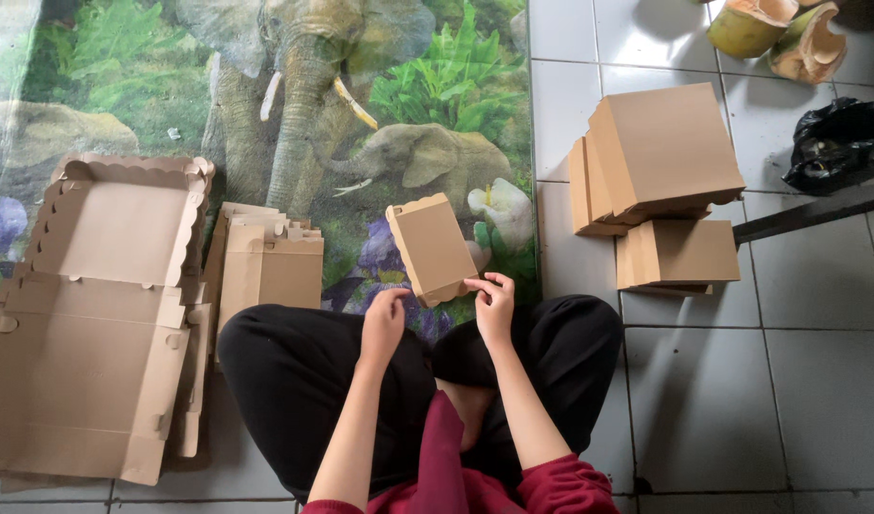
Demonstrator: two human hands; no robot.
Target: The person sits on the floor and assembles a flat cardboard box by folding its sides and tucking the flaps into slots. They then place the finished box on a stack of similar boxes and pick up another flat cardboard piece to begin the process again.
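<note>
— How far along are you?

— I'd say partway. 1 small box [431,248] is in my hands, held over the mat [123,95] in front of my knees. My left hand [383,322] is curled at its near corner — whether it truly grips I cannot tell, the fingers are turned from view. My right hand [494,305] pinches the near edge between thumb and fingertips. To my right, on the tiles [817,381], a stack of finished boxes [660,171] sits well apart from me; I count about 4, though they overlap.

— And what's left?

— Plenty, I judge. A pile of flats [270,266] lies just beside my left knee, and a big open sheet [94,324] spreads further left.

— Anything you can't make out?

— How many flats are in that pile, and whether this box's far flaps are tucked — the lid faces me. The husks [779,33] and the black bag [832,143] are cut off or crumpled at the top right.
</note>
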